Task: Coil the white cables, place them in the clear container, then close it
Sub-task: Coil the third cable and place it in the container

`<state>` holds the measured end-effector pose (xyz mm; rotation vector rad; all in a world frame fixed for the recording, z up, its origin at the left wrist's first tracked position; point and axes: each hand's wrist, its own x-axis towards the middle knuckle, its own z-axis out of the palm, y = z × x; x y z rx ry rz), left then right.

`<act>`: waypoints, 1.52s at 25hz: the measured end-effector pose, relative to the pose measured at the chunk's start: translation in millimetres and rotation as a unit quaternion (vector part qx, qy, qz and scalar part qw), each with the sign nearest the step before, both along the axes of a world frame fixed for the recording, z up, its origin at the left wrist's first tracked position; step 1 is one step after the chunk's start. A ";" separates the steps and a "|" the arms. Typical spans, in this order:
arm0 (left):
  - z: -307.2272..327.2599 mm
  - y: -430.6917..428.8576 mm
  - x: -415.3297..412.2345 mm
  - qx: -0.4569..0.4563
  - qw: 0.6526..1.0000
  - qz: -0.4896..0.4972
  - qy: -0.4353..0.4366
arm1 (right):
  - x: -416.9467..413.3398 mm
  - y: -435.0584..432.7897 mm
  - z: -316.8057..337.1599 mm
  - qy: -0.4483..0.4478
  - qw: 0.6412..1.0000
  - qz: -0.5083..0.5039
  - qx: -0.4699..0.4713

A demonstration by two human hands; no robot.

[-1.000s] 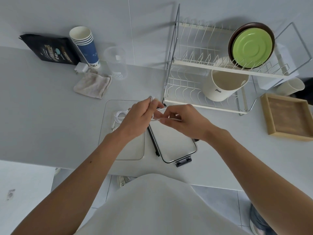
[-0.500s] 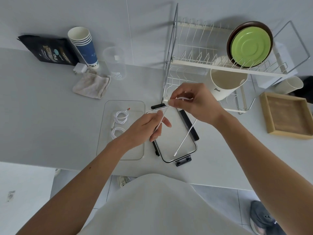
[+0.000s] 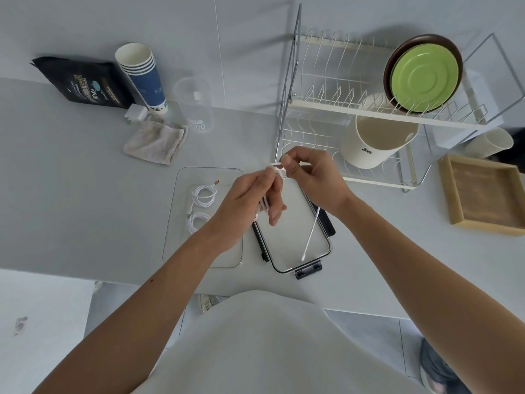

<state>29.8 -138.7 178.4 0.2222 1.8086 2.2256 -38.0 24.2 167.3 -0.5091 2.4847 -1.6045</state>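
A white cable (image 3: 312, 233) is held between both hands above the container lid (image 3: 295, 251), which lies flat with black clips at its edges. My left hand (image 3: 250, 200) grips the coiled loops of this cable. My right hand (image 3: 309, 174) pinches the cable near the top of the coil, and the loose end hangs down over the lid. The clear container (image 3: 181, 223) sits open to the left of the lid. Two coiled white cables (image 3: 203, 194) lie inside it, one behind the other.
A wire dish rack (image 3: 355, 129) with a green plate and a cream cup stands behind the hands. A wooden tray (image 3: 483, 194) lies at the right. A folded cloth (image 3: 154, 142), a measuring cup, stacked paper cups and a black bag sit at the back left.
My hands have come together again behind the lid, and another loop of the cable has gone onto the coil in my left hand. The hanging end is shorter.
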 end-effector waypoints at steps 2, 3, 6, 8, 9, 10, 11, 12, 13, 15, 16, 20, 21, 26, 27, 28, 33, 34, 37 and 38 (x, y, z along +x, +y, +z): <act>2.5 1.6 -2.7 0.049 0.999 0.022 0.005 | 6.4 -1.5 -7.6 -0.001 1.000 0.011 0.012; 3.9 2.5 -4.5 0.083 0.996 0.036 -0.003 | 10.4 -3.0 -12.2 -0.004 1.000 0.019 0.023; 7.2 2.7 -11.1 0.143 0.985 0.091 -0.017 | 25.6 -11.9 -19.9 -0.019 0.998 0.035 0.053; 6.0 1.6 -14.4 0.146 0.981 0.126 -0.012 | 32.1 -15.8 -24.8 -0.017 0.997 0.055 0.052; 4.7 -0.1 -16.0 0.145 0.979 0.143 -0.009 | 34.7 -17.2 -25.5 -0.016 0.997 0.064 0.051; 3.4 -1.8 -17.5 0.139 0.978 0.157 -0.004 | 36.7 -18.5 -25.9 -0.019 0.996 0.072 0.053; 1.8 -3.3 -18.9 0.128 0.977 0.172 0.003 | 38.6 -19.2 -26.5 -0.024 0.995 0.080 0.058; -0.1 -4.5 -20.3 0.112 0.976 0.186 0.009 | 40.1 -19.3 -27.0 -0.030 0.993 0.088 0.066; -1.6 -5.5 -21.2 0.087 0.976 0.198 0.019 | 41.5 -19.1 -27.3 -0.035 0.992 0.096 0.077; -6.0 -7.9 -22.3 -0.006 0.976 0.213 0.047 | 44.0 -17.5 -24.5 -0.021 0.988 0.114 0.100; -8.3 -9.8 -22.2 -0.066 0.973 0.213 0.063 | 44.1 -16.4 -21.6 -0.007 0.987 0.121 0.110; -14.2 -20.2 -21.6 -0.232 0.953 0.176 0.081 | 36.0 -7.8 -10.6 0.033 0.985 0.111 0.125; -14.8 -21.3 -21.0 -0.251 0.951 0.164 0.081 | 32.5 -5.3 -8.4 0.044 0.985 0.108 0.125; -15.5 -16.5 -16.3 -0.302 0.947 0.093 0.061 | 17.3 2.1 8.5 0.083 0.978 0.110 0.154; -16.2 -15.0 -16.0 -0.300 0.950 0.075 0.043 | 13.6 4.3 12.6 0.088 0.979 0.099 0.155; -17.1 -13.7 -15.1 -0.295 0.954 0.056 0.025 | 9.8 6.8 16.9 0.090 0.980 0.083 0.155; -20.9 -8.0 -11.8 -0.260 0.965 -0.029 -0.010 | -4.5 7.7 32.3 0.090 0.988 0.049 0.112; -20.0 -5.5 -11.7 -0.264 0.963 -0.050 -0.006 | -5.1 5.7 33.7 0.093 0.989 0.052 0.106; -16.1 2.3 -8.0 -0.251 0.966 -0.064 0.008 | -8.4 0.1 30.9 0.090 0.990 0.048 0.096; -15.2 3.7 -6.3 -0.226 0.972 -0.057 0.013 | -9.7 -1.1 27.5 0.079 0.992 0.041 0.088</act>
